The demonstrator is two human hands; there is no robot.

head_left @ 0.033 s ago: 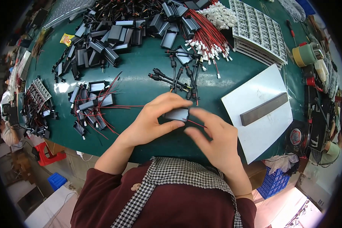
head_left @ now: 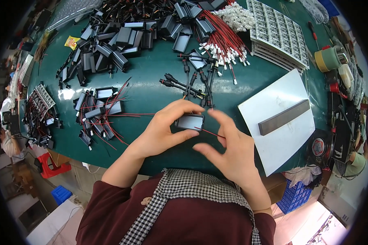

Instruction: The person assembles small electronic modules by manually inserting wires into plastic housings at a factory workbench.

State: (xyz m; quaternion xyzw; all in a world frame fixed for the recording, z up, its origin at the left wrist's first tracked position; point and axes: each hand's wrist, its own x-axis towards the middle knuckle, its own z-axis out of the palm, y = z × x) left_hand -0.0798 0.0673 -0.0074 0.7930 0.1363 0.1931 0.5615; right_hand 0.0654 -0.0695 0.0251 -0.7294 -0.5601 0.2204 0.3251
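Note:
Near the middle of the table, my left hand [head_left: 161, 130] is closed round a small black rectangular box [head_left: 189, 122]. The box's open side faces up and shows a pale inside. Its thumb lies along the near edge and the fingers along the far edge. A thin red wire [head_left: 210, 133] runs out of the box's right end toward my right hand [head_left: 238, 153]. That hand is open just right of the box, index finger and thumb wide apart. Its other fingers are partly hidden. Beyond the box lie several black cables with connectors [head_left: 194, 83].
Black boxes with red wires [head_left: 96, 112] lie to the left. Farther back are piled black housings [head_left: 122, 38], red wires with white plugs [head_left: 229, 49] and stacked white panels [head_left: 280, 36]. At right, a dark bar [head_left: 284, 117] rests on a white board [head_left: 276, 96].
My right index finger has shifted up and the thumb slightly left, so the fingers are wider apart. More of the box's right end shows. My left hand is nearly still.

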